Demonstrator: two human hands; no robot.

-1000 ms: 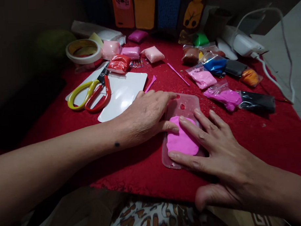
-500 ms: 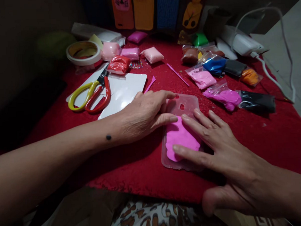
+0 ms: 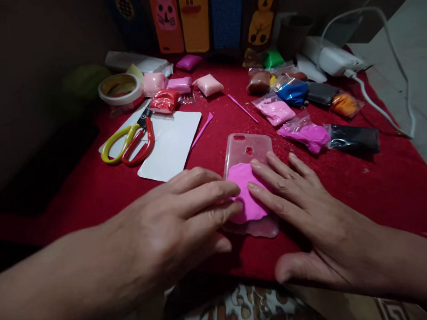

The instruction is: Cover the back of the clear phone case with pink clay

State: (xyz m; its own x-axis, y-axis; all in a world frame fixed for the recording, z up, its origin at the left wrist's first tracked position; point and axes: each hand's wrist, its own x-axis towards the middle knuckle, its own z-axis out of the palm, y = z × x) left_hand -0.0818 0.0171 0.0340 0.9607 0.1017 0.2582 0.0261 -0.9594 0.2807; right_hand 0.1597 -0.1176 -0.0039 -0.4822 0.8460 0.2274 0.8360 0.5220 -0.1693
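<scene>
A clear phone case [image 3: 248, 149] lies on the red cloth [image 3: 340, 193] near the front edge, with a flattened lump of pink clay [image 3: 245, 191] pressed into its lower half. My left hand [image 3: 177, 222] lies flat with fingers stretched out, its fingertips on the left edge of the clay. My right hand [image 3: 299, 208] is also flat and spread, fingertips resting on the clay's right side. Neither hand grips anything.
Yellow-and-red scissors [image 3: 128, 139] lie on white sheets [image 3: 171, 147] at left, beside a tape roll [image 3: 120, 87]. Several bags of coloured clay [image 3: 303, 133] sit at the back and right. Thin pink tools [image 3: 242, 107] lie behind the case. A white cable [image 3: 380, 107] runs at right.
My left hand moved back from beside the case's top to the near left and now lies on the clay's left edge. The right hand shifted slightly over the clay. The view tilted up.
</scene>
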